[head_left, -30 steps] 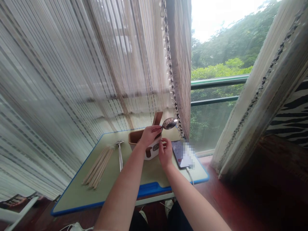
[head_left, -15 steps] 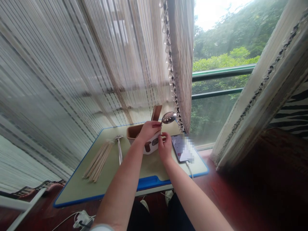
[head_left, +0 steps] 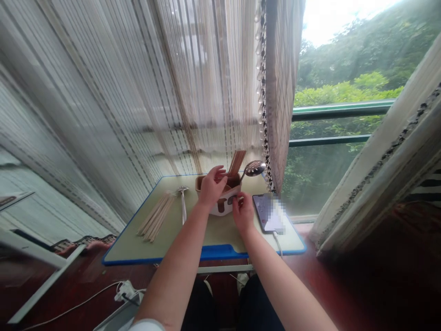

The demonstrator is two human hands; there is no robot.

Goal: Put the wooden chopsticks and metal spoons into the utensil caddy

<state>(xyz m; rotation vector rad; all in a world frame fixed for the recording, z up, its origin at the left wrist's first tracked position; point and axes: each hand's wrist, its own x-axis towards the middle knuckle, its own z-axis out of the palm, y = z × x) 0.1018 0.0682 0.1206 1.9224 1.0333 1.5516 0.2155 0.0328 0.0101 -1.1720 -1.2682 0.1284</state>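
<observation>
Blue-edged table (head_left: pixel 213 241); left hand (head_left: pixel 211 187), right hand (head_left: pixel 243 214) at caddy (head_left: pixel 225 207)

brown-white cutlery caddy (head_left: pixel 225 208) | slotted metal spoon (head_left: pixel 254 168) leaning inside, bowl up

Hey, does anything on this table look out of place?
The phone, partly pixelated, looks out of place beside the utensil caddy, with its charging cable trailing over the table's blue edge.
</observation>
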